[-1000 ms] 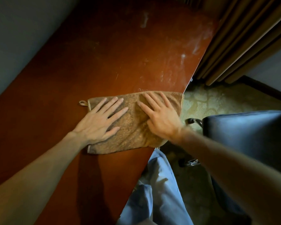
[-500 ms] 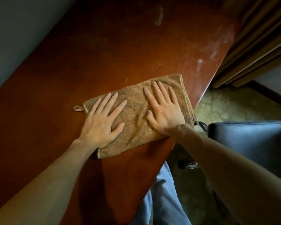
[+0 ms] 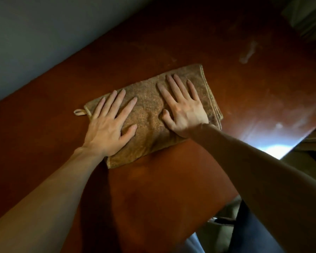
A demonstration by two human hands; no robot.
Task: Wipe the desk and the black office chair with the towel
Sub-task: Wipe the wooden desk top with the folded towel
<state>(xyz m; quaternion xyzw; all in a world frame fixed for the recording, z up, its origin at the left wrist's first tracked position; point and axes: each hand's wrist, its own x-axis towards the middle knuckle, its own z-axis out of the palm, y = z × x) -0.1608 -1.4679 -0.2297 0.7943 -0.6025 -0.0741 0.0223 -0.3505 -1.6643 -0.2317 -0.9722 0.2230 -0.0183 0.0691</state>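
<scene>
Because both palms lie flat on the towel (image 3: 150, 114), the cloth is pinned against the desk (image 3: 171, 189) over most of its width, which is how a person gets an even rub rather than a streak. The left hand (image 3: 109, 123) covers the near left part of the towel, fingers spread and straight, gripping nothing, only pressing. The right hand (image 3: 184, 110) sits on the far right part in the same manner, fingers splayed and unclenched, the heel of the hand near the towel's near edge. The two hands are close but apart, with a strip of bare cloth between them.

The towel looks folded into a thick pad, its layered edge showing on the right side, and a small hanging loop (image 3: 78, 112) pokes out at its left corner. It lies toward the middle of the reddish-brown top, turned at a slant to the desk's edges. Pale smears (image 3: 248, 52) show on the wood farther off to the right, beyond the cloth, so I would judge the desk only partly done, with that far right stretch needing a pass. The black office chair cannot be made out with certainty; only dark shapes sit below the desk's near right edge.
</scene>
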